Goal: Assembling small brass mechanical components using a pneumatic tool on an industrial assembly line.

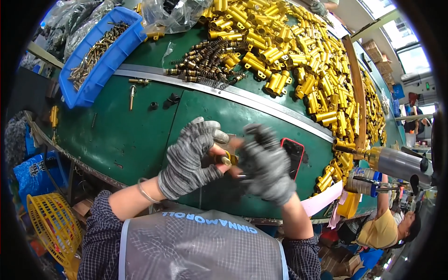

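Note:
Both my hands wear grey striped knit gloves with bare fingertips. My left hand (191,154) is closed on a small gold metal cylinder part (232,159), seen partly end-on with a pale round tip. Close beside it on the right, my right hand (268,163) is smeared by motion, so I cannot make out its grip. Beyond my right hand lies a phone (293,155) with a red edge. Several dark springs and rods (210,60) are heaped past the metal strip, beside a large pile of gold cylinder housings (275,46).
A blue bin (74,95) of metal pins stands at the back left. Small black caps (171,100) and a loose pin (132,97) lie on the green tabletop (126,135). A powered driver (396,163) juts in from the right, near a person in yellow (380,229). A yellow basket (53,228) is at lower left.

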`<state>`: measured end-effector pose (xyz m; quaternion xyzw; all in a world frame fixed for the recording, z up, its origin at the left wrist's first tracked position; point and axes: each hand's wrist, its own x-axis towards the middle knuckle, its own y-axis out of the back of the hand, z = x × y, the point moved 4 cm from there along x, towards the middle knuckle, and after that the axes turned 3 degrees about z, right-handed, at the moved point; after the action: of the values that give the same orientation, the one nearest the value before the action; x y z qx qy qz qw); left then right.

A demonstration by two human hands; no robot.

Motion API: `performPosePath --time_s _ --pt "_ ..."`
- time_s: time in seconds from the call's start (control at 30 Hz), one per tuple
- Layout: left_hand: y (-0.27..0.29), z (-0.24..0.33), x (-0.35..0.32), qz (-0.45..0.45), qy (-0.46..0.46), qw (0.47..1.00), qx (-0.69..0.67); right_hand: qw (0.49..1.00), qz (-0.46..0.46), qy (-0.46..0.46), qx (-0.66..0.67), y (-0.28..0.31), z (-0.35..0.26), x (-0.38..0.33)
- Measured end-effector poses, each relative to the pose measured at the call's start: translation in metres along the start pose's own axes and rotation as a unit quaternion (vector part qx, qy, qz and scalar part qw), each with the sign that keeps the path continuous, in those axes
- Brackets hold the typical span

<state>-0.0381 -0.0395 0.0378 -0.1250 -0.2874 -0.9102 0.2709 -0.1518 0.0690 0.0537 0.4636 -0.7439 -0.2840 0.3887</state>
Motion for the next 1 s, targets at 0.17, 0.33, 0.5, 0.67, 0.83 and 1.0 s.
performPosePath --time_s 0.17,0.33,0.5,0.67,0.83,1.0 --pt "-0.008 -0.002 -0.006 -0.012 -0.004 1.000 -0.014 0.733 0.320 -0.034 0.599 0.049 -0.004 -0.001" --pt "-0.010 -0.004 -0.009 0.011 0.007 1.000 -0.018 0.662 0.310 0.049 0.681 0.038 -0.018 0.005" --pt "-0.009 -0.004 -0.010 0.023 0.030 0.999 -0.031 0.659 0.336 0.020 0.672 0.028 -0.019 0.004" --pt "-0.009 -0.006 -0.008 0.015 0.008 1.000 0.003 0.694 0.274 0.081 0.661 0.028 -0.022 0.006" --pt "-0.010 -0.003 0.002 -0.054 0.004 0.999 -0.003 0.753 0.149 0.085 0.635 0.034 -0.033 0.018" --pt "-0.008 -0.012 -0.001 -0.122 0.050 0.981 -0.140 0.746 0.148 0.062 0.646 0.028 -0.029 0.022"
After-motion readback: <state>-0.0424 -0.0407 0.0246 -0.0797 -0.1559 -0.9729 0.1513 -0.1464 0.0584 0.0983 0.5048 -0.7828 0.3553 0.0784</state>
